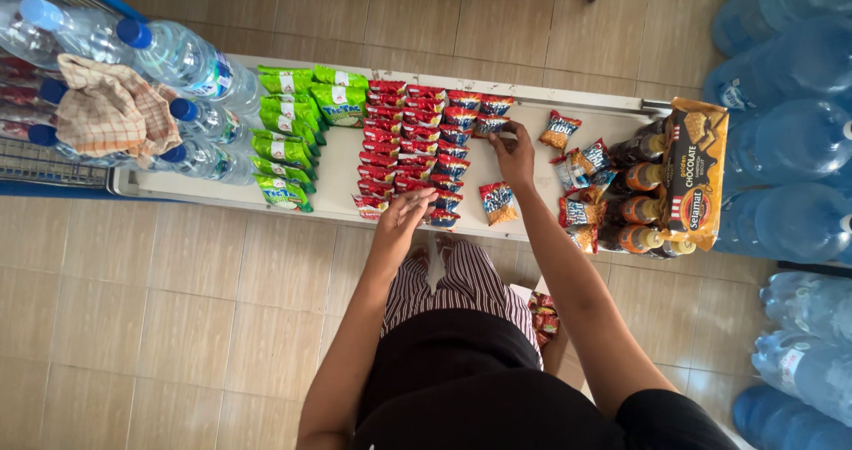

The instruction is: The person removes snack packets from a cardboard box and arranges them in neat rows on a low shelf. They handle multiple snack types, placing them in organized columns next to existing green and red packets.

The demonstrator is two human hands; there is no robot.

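Beige tiled floor [177,326], with large blue water jugs [790,148] stacked along one side. Low white shelf [532,210] carrying clear water bottles [177,59] under a checked cloth [111,108], green snack packets [288,135], and rows of red snack packets [399,139]. Right hand [513,153] — fingers pinched, apparently on a red-and-blue packet [490,124] in the back row. Left hand [404,210] — fingers loosely extended, touching the front packets, gripping nothing.
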